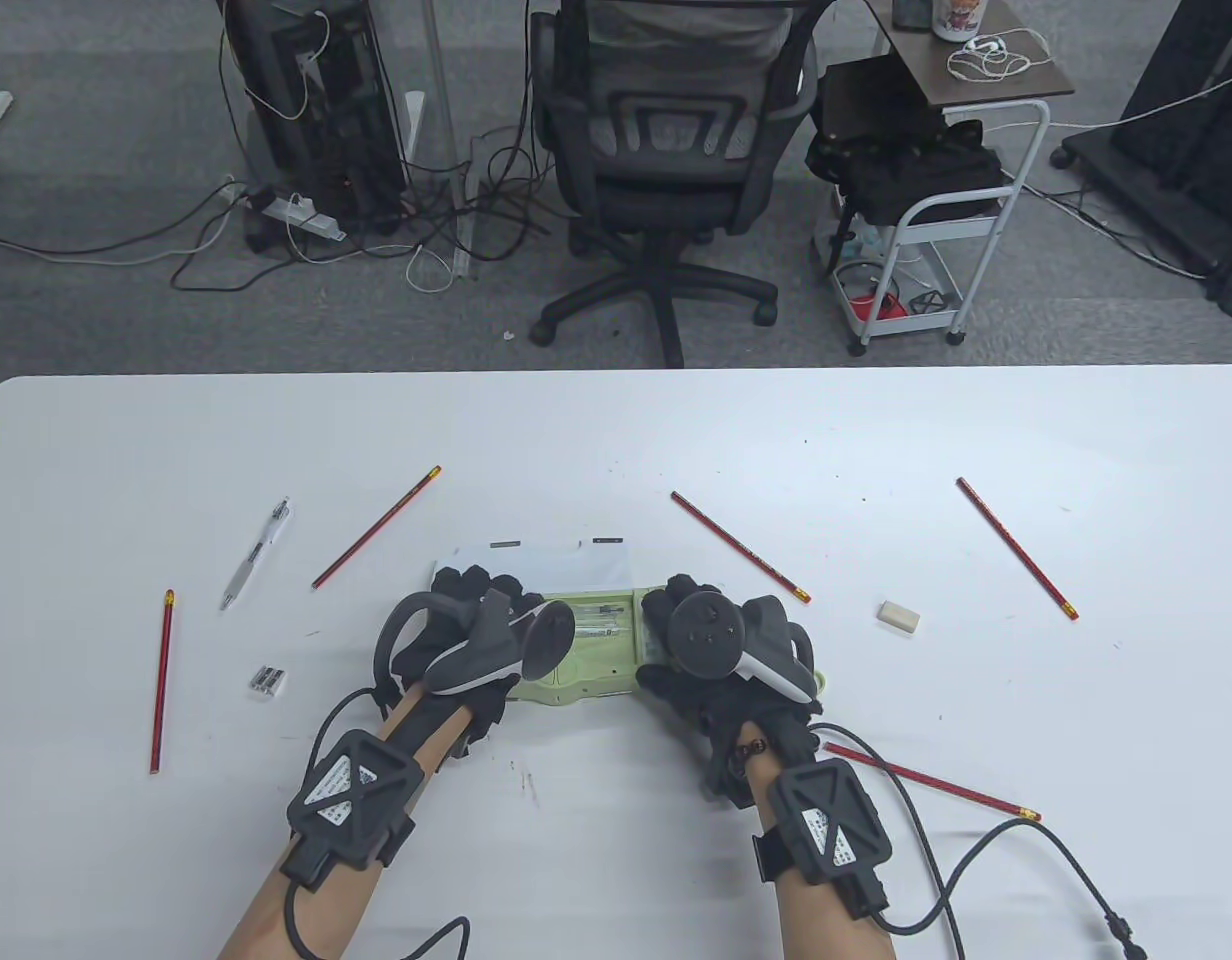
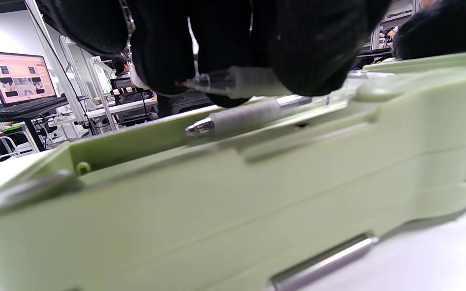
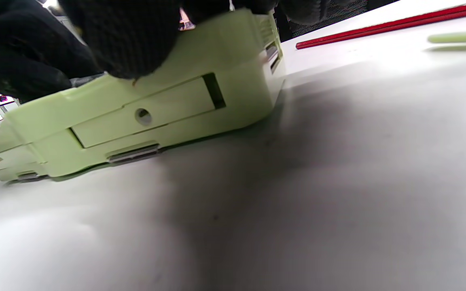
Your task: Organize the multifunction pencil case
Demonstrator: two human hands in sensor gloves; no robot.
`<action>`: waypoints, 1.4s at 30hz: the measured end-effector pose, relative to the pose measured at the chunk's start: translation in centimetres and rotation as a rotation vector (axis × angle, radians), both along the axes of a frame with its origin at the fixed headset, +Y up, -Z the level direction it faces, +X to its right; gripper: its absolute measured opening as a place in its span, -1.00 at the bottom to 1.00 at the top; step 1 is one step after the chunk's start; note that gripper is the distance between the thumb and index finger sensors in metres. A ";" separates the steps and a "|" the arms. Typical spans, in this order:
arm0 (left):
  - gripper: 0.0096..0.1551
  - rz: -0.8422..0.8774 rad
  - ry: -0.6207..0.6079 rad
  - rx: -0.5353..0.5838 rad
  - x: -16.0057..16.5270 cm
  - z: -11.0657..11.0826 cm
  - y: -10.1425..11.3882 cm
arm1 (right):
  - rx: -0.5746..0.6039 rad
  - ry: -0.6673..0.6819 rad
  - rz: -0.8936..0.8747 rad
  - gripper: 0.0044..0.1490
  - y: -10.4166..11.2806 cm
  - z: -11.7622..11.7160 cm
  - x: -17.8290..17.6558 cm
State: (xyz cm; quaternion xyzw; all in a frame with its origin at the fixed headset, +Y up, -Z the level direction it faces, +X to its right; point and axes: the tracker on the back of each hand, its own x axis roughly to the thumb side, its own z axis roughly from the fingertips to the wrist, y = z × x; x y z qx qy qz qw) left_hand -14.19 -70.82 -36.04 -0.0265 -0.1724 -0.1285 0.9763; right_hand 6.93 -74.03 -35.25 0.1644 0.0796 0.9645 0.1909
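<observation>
A pale green pencil case lies open near the table's front, its white-lined lid folded back. My left hand is over its left half. In the left wrist view its fingers pinch a clear pen with a white grip just above a second such pen lying in the case. My right hand grips the case's right end, fingers curled over the top and thumb at the front wall.
Red pencils lie around the case: back left, far left, back right, far right, and front right by my right wrist. A white pen, a small clear box and an eraser also lie loose.
</observation>
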 end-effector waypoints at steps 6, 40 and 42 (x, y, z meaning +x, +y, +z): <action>-0.50 0.001 0.010 0.000 -0.2 -0.1 0.0 | -0.001 0.001 0.000 0.00 0.0 0.0 0.0; -0.37 0.053 0.745 -0.059 -24.7 -8.2 1.4 | -0.003 0.003 0.006 0.00 0.1 0.0 -0.1; -0.37 0.020 0.757 -0.072 -24.7 -8.4 0.7 | -0.003 0.003 0.008 0.00 0.1 0.0 -0.1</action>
